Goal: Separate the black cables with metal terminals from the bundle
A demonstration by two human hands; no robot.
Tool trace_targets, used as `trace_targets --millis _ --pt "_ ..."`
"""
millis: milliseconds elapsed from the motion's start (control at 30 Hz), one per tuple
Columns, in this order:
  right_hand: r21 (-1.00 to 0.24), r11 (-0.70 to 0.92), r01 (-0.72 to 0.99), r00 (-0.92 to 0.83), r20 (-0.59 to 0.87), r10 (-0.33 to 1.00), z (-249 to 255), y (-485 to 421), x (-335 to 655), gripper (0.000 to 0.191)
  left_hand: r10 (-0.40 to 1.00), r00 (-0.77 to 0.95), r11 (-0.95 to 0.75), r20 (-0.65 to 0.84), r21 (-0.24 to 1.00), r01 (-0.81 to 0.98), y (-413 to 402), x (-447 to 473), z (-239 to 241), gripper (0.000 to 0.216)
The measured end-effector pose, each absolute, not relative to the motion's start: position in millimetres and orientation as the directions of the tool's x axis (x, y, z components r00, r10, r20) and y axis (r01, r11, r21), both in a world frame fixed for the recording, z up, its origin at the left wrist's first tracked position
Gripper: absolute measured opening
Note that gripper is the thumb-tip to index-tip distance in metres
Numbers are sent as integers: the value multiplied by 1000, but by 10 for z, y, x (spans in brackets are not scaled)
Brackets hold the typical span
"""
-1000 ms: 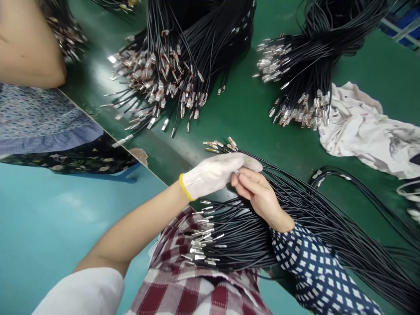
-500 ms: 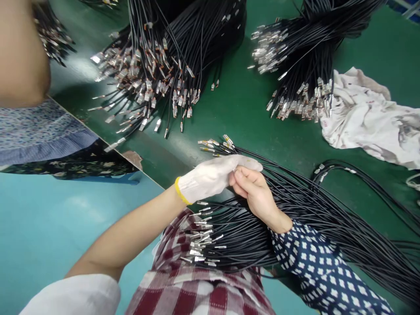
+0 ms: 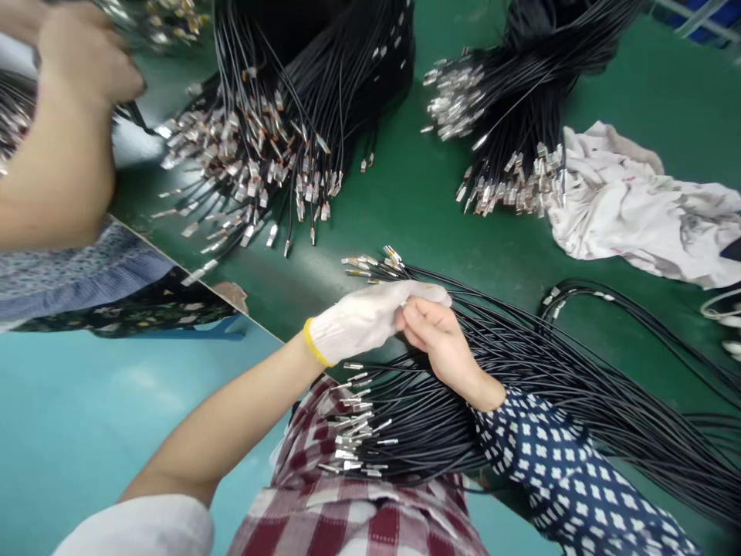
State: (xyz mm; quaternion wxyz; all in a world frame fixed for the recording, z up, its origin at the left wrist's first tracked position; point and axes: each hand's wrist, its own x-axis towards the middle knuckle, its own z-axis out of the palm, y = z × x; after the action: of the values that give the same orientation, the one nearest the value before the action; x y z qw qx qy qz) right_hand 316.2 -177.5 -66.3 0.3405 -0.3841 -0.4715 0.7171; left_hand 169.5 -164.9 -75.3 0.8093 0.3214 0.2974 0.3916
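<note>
My left hand (image 3: 370,313) wears a white knit glove with a yellow cuff. Its fingers point right, stretched out and lying together, above a bundle of black cables (image 3: 521,340). Bare, my right hand (image 3: 437,336) meets it at the palm side, with thumb and fingers pinched on the white glove (image 3: 347,324) near the thumb. The exact pinch spot is partly hidden by the fingers. Silver metal connectors (image 3: 359,436) tip the cables just below my hands, and a smaller group of connector ends (image 3: 376,262) lies just beyond the glove.
Large piles of black cables with metal ends (image 3: 248,154) lie on the green table (image 3: 463,247), another pile (image 3: 521,100) at back right. A crumpled white cloth (image 3: 637,208) is on the right. At upper left a co-worker's arm (image 3: 63,177) reaches over the table.
My hands keep the same pose, glove and pinch together. The view has shifted slightly. The co-worker's forearm and hand now show more fully at upper left, by a dark cable end.
</note>
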Motion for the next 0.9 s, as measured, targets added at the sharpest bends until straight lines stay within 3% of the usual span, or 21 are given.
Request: trace_targets --millis 67,133,233,300,333,400,467,567,667,767,900 --pt "-980 -200 -14 -505 -166 847 -650 -1798 3165 36 868 444 433 -221 775 -461 -1673 1677 -734 35" --pt "-979 70 194 -557 -51 829 -615 -1862 3173 34 893 387 405 -228 783 -473 -1731 1611 -695 34" --pt "-689 588 423 -753 93 651 -540 -1993 3220 23 980 70 196 -184 877 -439 -1915 1455 -630 37" --pt "-554 712 431 -812 106 574 -489 -2025 3289 27 995 -38 90 -94 993 -78 -2102 1386 -606 34" --pt "-545 717 434 -806 120 579 -467 -2007 3333 29 999 -19 46 -43 987 157 -2205 1379 -601 31" --pt "-571 662 485 -723 163 671 -440 -1905 3419 28 991 73 -131 109 853 506 -2410 1428 -602 29" --pt "-578 571 583 -602 164 782 -444 -1756 3476 29 946 250 -320 204 691 648 -2583 1529 -609 34" --pt "-399 466 789 -439 163 883 -493 -1579 3482 18 868 413 -496 277 539 681 -2755 1661 -610 32" --pt "-306 437 845 -415 139 899 -522 -1530 3441 8 843 442 -538 307 473 698 -2836 1695 -604 35" --pt "-410 418 811 -395 143 907 -471 -1580 3440 6 855 415 -519 312 500 693 -2871 1676 -599 33" --pt "-714 442 543 -536 110 837 -363 -1752 3521 8 911 317 -413 266 564 715 -2886 1614 -580 22"
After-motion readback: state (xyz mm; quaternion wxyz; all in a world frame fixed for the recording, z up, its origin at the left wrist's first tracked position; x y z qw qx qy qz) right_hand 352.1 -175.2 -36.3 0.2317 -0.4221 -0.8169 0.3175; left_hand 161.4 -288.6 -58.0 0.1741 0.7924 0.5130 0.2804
